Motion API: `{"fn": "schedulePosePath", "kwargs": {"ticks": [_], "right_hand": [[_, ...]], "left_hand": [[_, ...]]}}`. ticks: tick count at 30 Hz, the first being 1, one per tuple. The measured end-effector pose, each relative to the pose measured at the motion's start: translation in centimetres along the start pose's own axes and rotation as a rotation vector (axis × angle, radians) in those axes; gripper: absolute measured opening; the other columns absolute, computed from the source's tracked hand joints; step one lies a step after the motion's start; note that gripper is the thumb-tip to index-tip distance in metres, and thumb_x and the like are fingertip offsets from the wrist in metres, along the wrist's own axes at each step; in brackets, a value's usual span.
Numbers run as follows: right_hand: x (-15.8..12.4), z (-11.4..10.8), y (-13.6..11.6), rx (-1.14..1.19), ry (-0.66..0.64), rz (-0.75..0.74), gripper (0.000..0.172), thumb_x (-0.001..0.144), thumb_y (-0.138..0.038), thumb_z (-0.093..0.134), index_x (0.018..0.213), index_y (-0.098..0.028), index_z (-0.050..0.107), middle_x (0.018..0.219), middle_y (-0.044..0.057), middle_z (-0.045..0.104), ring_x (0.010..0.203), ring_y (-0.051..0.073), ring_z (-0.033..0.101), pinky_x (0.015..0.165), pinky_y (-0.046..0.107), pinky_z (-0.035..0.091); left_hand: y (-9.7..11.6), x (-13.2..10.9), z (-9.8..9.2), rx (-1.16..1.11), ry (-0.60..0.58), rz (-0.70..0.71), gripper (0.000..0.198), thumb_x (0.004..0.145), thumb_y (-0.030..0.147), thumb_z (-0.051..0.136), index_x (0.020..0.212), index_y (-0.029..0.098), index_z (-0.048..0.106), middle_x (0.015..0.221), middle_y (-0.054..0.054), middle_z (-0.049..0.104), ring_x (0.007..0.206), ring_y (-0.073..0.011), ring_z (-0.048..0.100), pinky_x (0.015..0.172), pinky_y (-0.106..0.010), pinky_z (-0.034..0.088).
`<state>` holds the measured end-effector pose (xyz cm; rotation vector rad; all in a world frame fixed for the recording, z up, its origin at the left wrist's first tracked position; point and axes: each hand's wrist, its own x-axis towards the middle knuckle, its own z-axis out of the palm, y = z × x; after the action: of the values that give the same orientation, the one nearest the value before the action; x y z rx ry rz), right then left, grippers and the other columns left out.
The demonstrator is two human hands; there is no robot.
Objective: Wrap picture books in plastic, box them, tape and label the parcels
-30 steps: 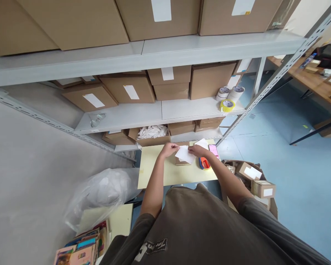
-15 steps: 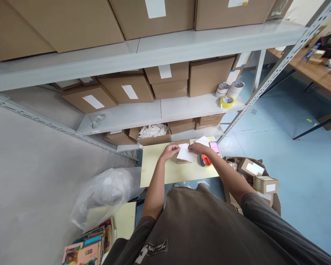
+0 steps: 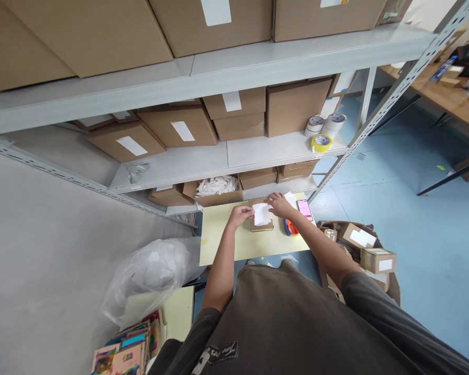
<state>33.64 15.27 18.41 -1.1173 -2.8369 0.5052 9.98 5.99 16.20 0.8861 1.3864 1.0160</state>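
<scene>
Over a small cardboard box point(image 3: 262, 227) on the pale yellow table is a white paper label point(image 3: 262, 214). My left hand point(image 3: 241, 215) pinches the left edge of this label between thumb and fingertips. At its upper right corner is my right hand point(image 3: 280, 205), fingers apart and stretched toward the label; any contact is too small to make out. Another white paper point(image 3: 290, 198) lies partly behind my right hand. Beneath my right forearm sits an orange and blue tape dispenser point(image 3: 291, 227), and a phone with a pink screen point(image 3: 305, 210) is farther right.
The yellow table point(image 3: 219, 245) stands against a grey shelf rack point(image 3: 172, 164) loaded with cardboard boxes. Tape rolls point(image 3: 321, 142) stand on the middle shelf. To the right is a large carton of packed boxes point(image 3: 378, 260); a clear plastic bag point(image 3: 152, 268) bulges at left.
My right hand has let go of the paper's right side and moved slightly up, its fingers now spread. The white paper on the box shows a smaller, squarer outline. My left hand stays put.
</scene>
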Motion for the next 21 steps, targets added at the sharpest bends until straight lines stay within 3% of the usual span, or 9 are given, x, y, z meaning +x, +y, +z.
{"fn": "schedulePosePath", "kwargs": {"ticks": [2,4,7,10,15,21], "right_hand": [[-0.4,0.9,-0.8,0.097,0.235,0.107,0.032,0.1,-0.021,0.064,0.131,-0.02,0.072,0.132,0.018,0.071,0.122,0.033,0.062,0.107,0.045,0.046],[-0.8,2.0,-2.0,0.317,0.327,0.177,0.028,0.103,-0.026,0.059,0.125,-0.019,0.074,0.123,0.016,0.074,0.112,0.03,0.066,0.1,0.042,0.052],[-1.2,3.3,-3.9,0.675,0.294,0.19,0.028,0.105,-0.036,0.055,0.116,-0.023,0.078,0.116,0.011,0.078,0.102,0.024,0.071,0.089,0.035,0.057],[-1.6,3.7,-5.1,0.871,0.282,0.193,0.033,0.105,-0.044,0.055,0.111,-0.025,0.08,0.112,0.009,0.08,0.104,0.024,0.073,0.088,0.035,0.059],[-2.0,3.4,-4.9,0.908,0.267,0.166,0.036,0.102,-0.053,0.059,0.107,-0.025,0.082,0.107,0.009,0.08,0.101,0.024,0.073,0.089,0.035,0.058],[-2.5,3.4,-3.5,0.858,0.269,0.162,0.038,0.102,-0.048,0.053,0.093,-0.022,0.079,0.096,0.008,0.08,0.088,0.022,0.07,0.081,0.032,0.054]], "left_hand": [[-0.5,0.0,0.7,-0.085,0.1,0.011,0.048,0.058,0.051,0.098,0.085,0.016,0.081,0.086,-0.009,0.08,0.079,-0.0217,0.075,0.082,-0.038,0.06],[-1.0,0.0,1.5,-0.159,0.163,0.023,0.05,0.059,0.054,0.098,0.089,0.016,0.082,0.089,-0.01,0.081,0.084,-0.0235,0.077,0.086,-0.04,0.061],[-1.8,0.0,2.7,-0.211,0.161,0.026,0.054,0.06,0.056,0.097,0.091,0.015,0.082,0.092,-0.012,0.082,0.09,-0.0272,0.079,0.091,-0.043,0.061],[-2.4,0.0,3.5,-0.221,0.129,0.034,0.057,0.059,0.059,0.098,0.091,0.014,0.082,0.094,-0.012,0.082,0.094,-0.0283,0.078,0.093,-0.045,0.061],[-2.6,-0.2,3.8,-0.183,0.111,0.051,0.059,0.064,0.063,0.094,0.095,0.015,0.083,0.098,-0.011,0.081,0.094,-0.0255,0.076,0.09,-0.042,0.062],[-1.9,-0.4,4.5,-0.087,0.049,0.069,0.054,0.069,0.064,0.089,0.094,0.016,0.082,0.096,-0.011,0.081,0.097,-0.027,0.077,0.09,-0.042,0.06]]}}
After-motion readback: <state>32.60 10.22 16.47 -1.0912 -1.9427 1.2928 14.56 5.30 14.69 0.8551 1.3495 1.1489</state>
